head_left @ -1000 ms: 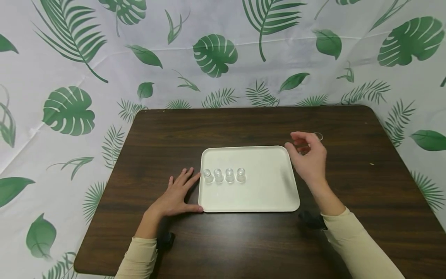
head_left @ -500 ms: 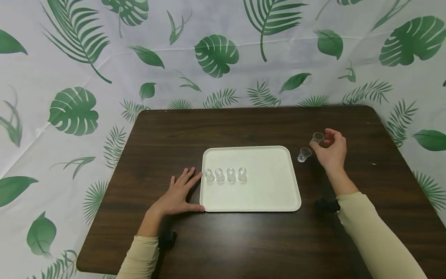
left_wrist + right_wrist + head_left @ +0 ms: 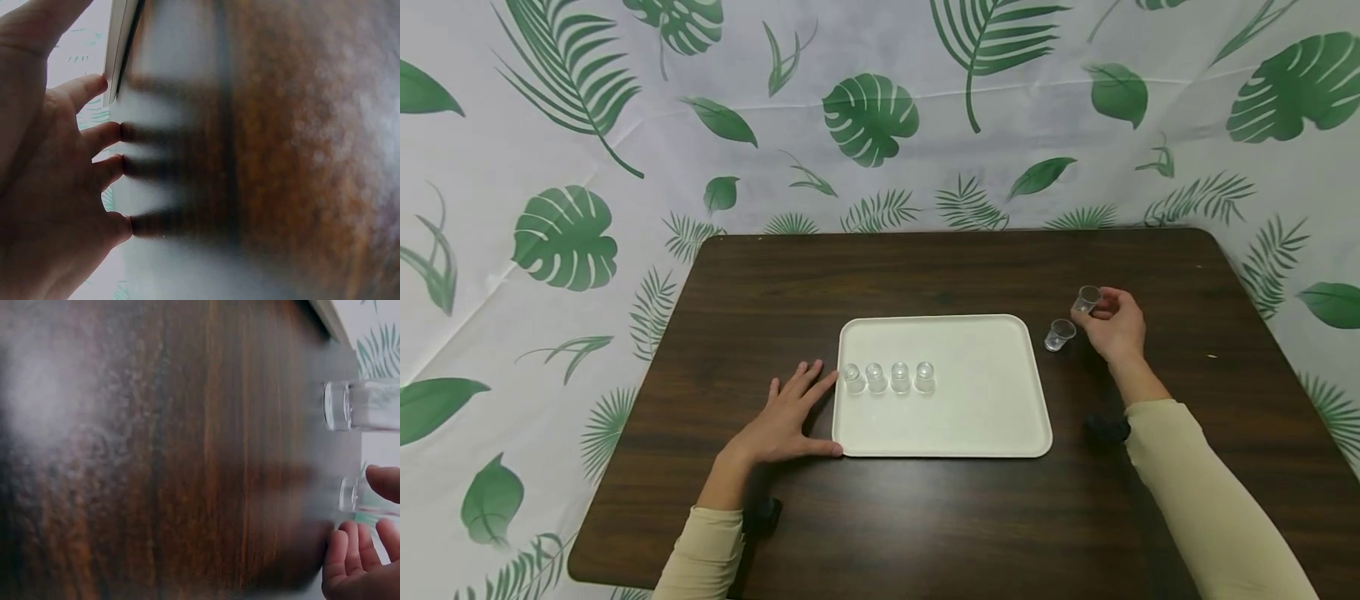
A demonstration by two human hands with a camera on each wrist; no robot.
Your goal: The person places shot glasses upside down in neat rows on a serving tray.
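In the head view, my left hand (image 3: 778,423) lies with spread fingers at the left edge of a white tray (image 3: 977,417). Its thumb touches the near left corner and its index finger the left rim. Several clear shot glasses (image 3: 900,379) stand in a row on the tray, apparently upside down. Right of the tray, my right hand (image 3: 1117,327) has thumb and fingers around a clear shot glass (image 3: 1087,300), rim up. In the right wrist view, the base of this held glass (image 3: 349,494) shows beside the thumb. Another upright shot glass (image 3: 1060,335) stands between hand and tray.
Tray and glasses are on a dark wood-grain table (image 3: 880,525). Behind it hangs a white cloth (image 3: 700,50) printed with green leaves. A dark wrist device (image 3: 1105,428) is on the right wrist, another (image 3: 765,515) on the left.
My right hand has moved right from the tray's upper right edge to the farther glass, uncovering the nearer one. Its fingers have closed in around that glass. The left hand stays put.
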